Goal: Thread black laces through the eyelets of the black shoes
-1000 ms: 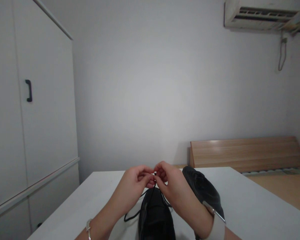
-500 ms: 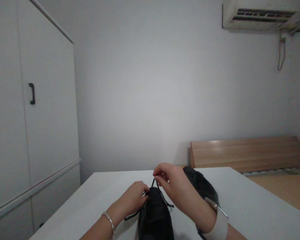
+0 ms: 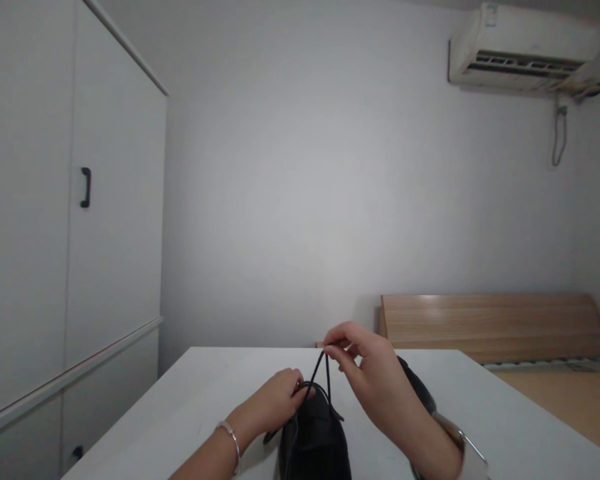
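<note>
A black shoe (image 3: 316, 437) stands on the white table (image 3: 215, 380) at the bottom middle, cut off by the lower edge. My right hand (image 3: 363, 360) is closed in a pinch on a black shoelace (image 3: 329, 380), lifted in a narrow peak above the shoe. At the shoe's far left side, my left hand (image 3: 281, 398) has its thumb and fingers pressed together by the lace; what exactly they grip is partly hidden. Behind my right wrist lies a second black shoe (image 3: 419, 385), mostly covered by the arm.
White cabinets (image 3: 120, 233) with a black handle (image 3: 85, 187) line the left side. Past the table at the right stands a wooden panel (image 3: 490, 327) against the wall. An air conditioner (image 3: 525, 53) hangs high on the right.
My right hand has drawn the shoelace up and to the right, making the peak taller. My left hand has shifted slightly right along the shoe. The camera view has tilted a little upward.
</note>
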A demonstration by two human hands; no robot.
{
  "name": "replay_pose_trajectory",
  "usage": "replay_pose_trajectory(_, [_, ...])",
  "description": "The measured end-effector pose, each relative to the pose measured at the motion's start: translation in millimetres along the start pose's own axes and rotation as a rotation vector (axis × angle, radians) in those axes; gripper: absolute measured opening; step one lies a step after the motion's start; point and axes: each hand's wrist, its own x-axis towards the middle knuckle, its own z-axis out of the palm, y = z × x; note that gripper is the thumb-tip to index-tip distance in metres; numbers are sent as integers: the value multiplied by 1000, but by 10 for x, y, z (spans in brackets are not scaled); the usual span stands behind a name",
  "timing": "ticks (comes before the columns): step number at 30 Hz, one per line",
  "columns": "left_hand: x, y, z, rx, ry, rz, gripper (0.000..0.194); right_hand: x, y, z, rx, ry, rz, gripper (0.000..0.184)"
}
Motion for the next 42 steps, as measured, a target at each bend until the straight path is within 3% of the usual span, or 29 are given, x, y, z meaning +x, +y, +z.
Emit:
replay_pose_trajectory(4, [-16, -107, -19, -49, -85, -74, 37, 35, -115, -59, -48, -28, -31, 15])
replay_pose_trajectory(8, [0, -284, -15, -186, -317, -232, 29, 71, -264, -115, -121, -59, -53, 18])
replay_pose_trajectory(11, [0, -415, -20, -249, -430, -261, 14, 91, -327, -124, -178, -94, -49, 18])
replay_pose_trajectory(15, [-15, -535, -22, -199, -463, -248, 11, 102, -358, -88, -206, -117, -48, 16])
replay_pose_trajectory(22, [43, -551, 17, -306, -353, -237, 16, 96, -445, -43, -243, -152, -69, 16])
replay_pose_trajectory(29, [59, -627, 36, -379, -695, -232, 12, 137, -530, -15, -241, -150, -82, 16])
replay_pose_trajectory(32, [81, -659, 102, -279, -698, -257, 20, 114, -557, 13, -234, -156, -87, 17])
replay_pose_trajectory(36, [121, -666, 256, -105, -640, -264, 17, 71, -575, 53, -226, -168, -105, 17])
replay_pose_trajectory(40, [132, -637, 368, -17, -510, -299, 20, 41, -614, 66, -241, -193, -120, 18])
replay_pose_trajectory(42, [132, -604, 358, -40, -372, -314, 18, 33, -642, 66, -258, -204, -120, 18])
